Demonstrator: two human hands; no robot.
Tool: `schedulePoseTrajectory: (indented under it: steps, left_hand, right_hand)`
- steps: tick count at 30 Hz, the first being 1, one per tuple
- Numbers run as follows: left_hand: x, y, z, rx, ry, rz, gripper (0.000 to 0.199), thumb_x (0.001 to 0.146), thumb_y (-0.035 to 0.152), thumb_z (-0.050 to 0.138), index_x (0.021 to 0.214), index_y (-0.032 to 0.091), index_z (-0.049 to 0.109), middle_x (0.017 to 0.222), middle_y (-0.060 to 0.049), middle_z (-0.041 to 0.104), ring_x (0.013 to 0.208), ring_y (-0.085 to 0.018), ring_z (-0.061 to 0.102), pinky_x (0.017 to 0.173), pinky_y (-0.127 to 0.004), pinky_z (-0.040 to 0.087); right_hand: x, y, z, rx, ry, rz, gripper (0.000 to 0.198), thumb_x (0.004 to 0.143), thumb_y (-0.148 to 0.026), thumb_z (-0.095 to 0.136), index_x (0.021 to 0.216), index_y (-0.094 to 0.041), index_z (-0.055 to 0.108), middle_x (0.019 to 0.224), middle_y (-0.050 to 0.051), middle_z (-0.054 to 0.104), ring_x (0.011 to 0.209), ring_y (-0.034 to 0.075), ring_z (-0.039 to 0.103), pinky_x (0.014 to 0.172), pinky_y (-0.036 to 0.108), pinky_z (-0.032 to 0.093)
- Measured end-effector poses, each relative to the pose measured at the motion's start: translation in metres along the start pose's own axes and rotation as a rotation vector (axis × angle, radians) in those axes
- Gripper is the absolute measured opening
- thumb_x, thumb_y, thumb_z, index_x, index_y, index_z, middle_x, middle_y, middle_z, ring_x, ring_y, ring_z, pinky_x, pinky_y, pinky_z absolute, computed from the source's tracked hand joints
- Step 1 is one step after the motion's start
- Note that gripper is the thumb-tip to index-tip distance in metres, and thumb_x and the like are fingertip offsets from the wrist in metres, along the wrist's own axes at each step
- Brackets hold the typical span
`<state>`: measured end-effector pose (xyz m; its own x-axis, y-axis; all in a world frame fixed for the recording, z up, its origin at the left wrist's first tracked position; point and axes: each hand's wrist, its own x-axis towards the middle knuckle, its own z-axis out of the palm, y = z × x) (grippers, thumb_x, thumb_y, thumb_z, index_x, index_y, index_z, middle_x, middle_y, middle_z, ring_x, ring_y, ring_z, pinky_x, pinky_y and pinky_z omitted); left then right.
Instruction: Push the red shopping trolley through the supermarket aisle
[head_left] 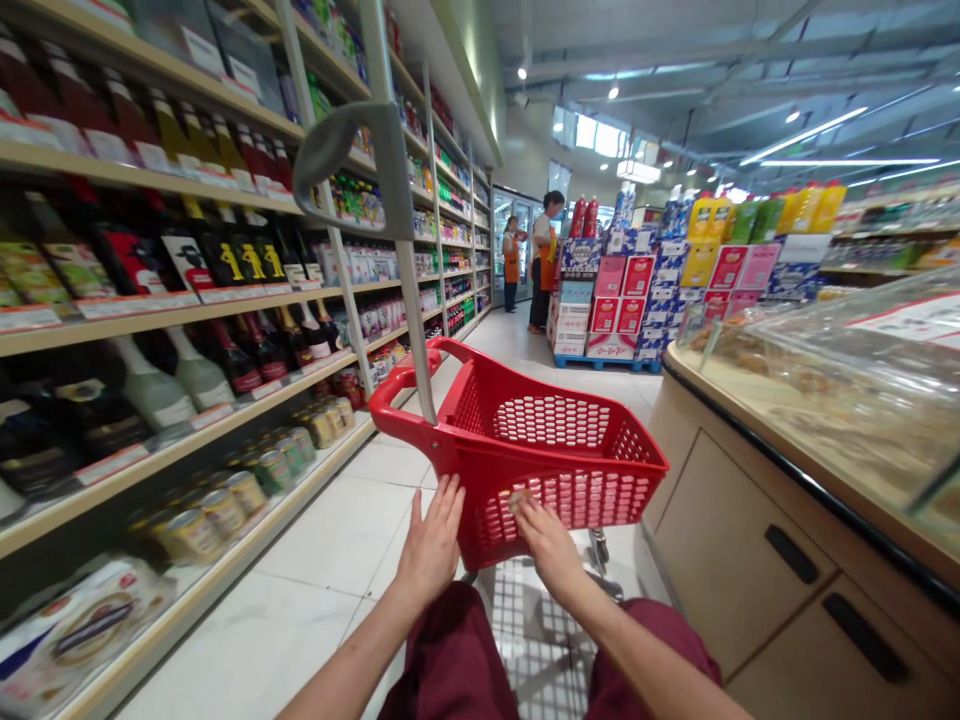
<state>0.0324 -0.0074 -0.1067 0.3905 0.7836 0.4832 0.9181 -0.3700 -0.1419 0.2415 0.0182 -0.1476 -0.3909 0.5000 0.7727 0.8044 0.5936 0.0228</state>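
Observation:
A red plastic shopping cart basket (487,440) with honeycomb holes stands in front of me, with a metal pole (417,330) and a grey loop handle (401,170) rising at its left end. My left hand (431,540) rests flat on the solid part of its near side, fingers stretched out. Against the perforated near wall, my right hand (551,545) has its fingers drawn together around a small pale thing (517,500), too blurred to name. Part of a wheel leg (598,545) shows below the basket.
Shelves of bottles (180,300) and cans run along the left. A glass-topped wooden counter (750,510) stands close on the right. Ahead are stacked drink boxes (619,310) on a blue pallet (600,362) and two people (541,260) in orange aprons.

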Motion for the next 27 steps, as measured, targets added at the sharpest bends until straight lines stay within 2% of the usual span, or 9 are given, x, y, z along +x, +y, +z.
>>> schedulePoseTrajectory:
  steps: [6, 12, 16, 18, 23, 27]
  left_hand:
    - [-0.006, -0.005, -0.003, 0.02, -0.003, -0.037, 0.065, 0.063, 0.008, 0.038, 0.128, 0.011, 0.033, 0.138, -0.011, 0.029, 0.129, -0.023, 0.021, 0.102, -0.051, 0.019]
    - [-0.015, -0.015, -0.002, 0.053, 0.004, -0.057, 0.067, 0.064, 0.013, 0.041, 0.129, 0.011, 0.03, 0.138, -0.011, 0.028, 0.129, -0.023, 0.019, 0.104, -0.049, 0.017]
    - [-0.016, -0.021, -0.003, 0.07, -0.019, -0.114, 0.066, 0.064, 0.015, 0.041, 0.129, 0.01, 0.032, 0.139, -0.011, 0.026, 0.129, -0.024, 0.019, 0.103, -0.049, 0.016]
    - [-0.016, -0.023, -0.004, 0.068, -0.02, -0.128, 0.066, 0.064, 0.016, 0.042, 0.129, 0.01, 0.031, 0.14, -0.011, 0.024, 0.129, -0.024, 0.019, 0.103, -0.049, 0.016]
    - [-0.022, -0.03, -0.005, 0.062, -0.021, -0.144, 0.067, 0.064, 0.015, 0.042, 0.13, 0.01, 0.029, 0.14, -0.011, 0.023, 0.13, -0.023, 0.017, 0.104, -0.049, 0.016]
    - [-0.024, -0.035, -0.008, 0.072, -0.039, -0.188, 0.069, 0.062, 0.011, 0.04, 0.129, 0.009, 0.028, 0.14, -0.012, 0.023, 0.13, -0.023, 0.017, 0.103, -0.05, 0.018]
  right_hand:
    - [0.034, -0.011, -0.004, 0.008, 0.096, 0.03, 0.043, 0.081, -0.002, 0.029, 0.117, -0.012, 0.05, 0.127, 0.011, 0.045, 0.126, 0.019, 0.027, 0.099, 0.042, 0.031]
    - [0.02, -0.023, 0.007, 0.08, 0.03, -0.047, 0.041, 0.081, -0.002, 0.031, 0.11, -0.016, 0.057, 0.111, 0.009, 0.06, 0.117, 0.017, 0.042, 0.091, 0.036, 0.041]
    - [0.058, -0.042, 0.001, 0.143, 0.073, -0.006, 0.047, 0.081, -0.002, 0.029, 0.122, -0.017, 0.046, 0.128, 0.009, 0.045, 0.125, 0.017, 0.029, 0.099, 0.04, 0.031]
    - [0.071, -0.05, 0.004, 0.154, 0.058, -0.022, 0.046, 0.081, -0.002, 0.03, 0.122, -0.016, 0.046, 0.13, 0.008, 0.043, 0.126, 0.018, 0.026, 0.1, 0.041, 0.03]
    - [0.058, -0.065, 0.018, 0.145, -0.044, -0.1, 0.038, 0.08, -0.004, 0.035, 0.11, -0.015, 0.057, 0.113, 0.009, 0.058, 0.116, 0.019, 0.043, 0.092, 0.036, 0.04]
    - [0.086, -0.072, 0.009, 0.139, 0.049, -0.101, 0.039, 0.084, -0.007, 0.033, 0.118, -0.015, 0.05, 0.126, 0.008, 0.047, 0.124, 0.019, 0.031, 0.099, 0.038, 0.033]
